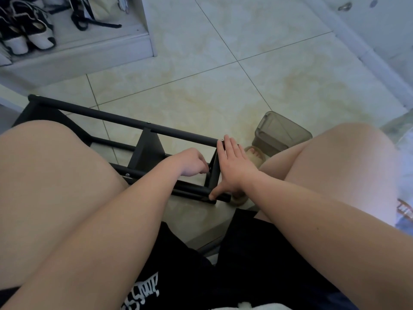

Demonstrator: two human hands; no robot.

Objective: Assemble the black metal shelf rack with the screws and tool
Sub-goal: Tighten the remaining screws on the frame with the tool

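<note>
Black metal shelf rack point(125, 120) lies on its side on the tiled floor point(201, 86), between the knees of a seated person. Its long bars run from the upper left down to the end frame near the middle of the view.

The left hand point(192, 162) is at the inner side of the end frame, fingers curled inward. Whether they pinch a screw or a tool cannot be told, as the fingertips are hidden.

The right hand point(232, 166) is spread flat against the outer side of the end frame, fingers straight and together, pointing away from the person. Its thumb point(214, 193) presses on the lower bar at the corner.

A brown see-through plastic box point(281, 133) stands on the floor just beyond the right knee. Shoes point(26, 30) sit on a white shelf point(89, 54) at the upper left.
</note>
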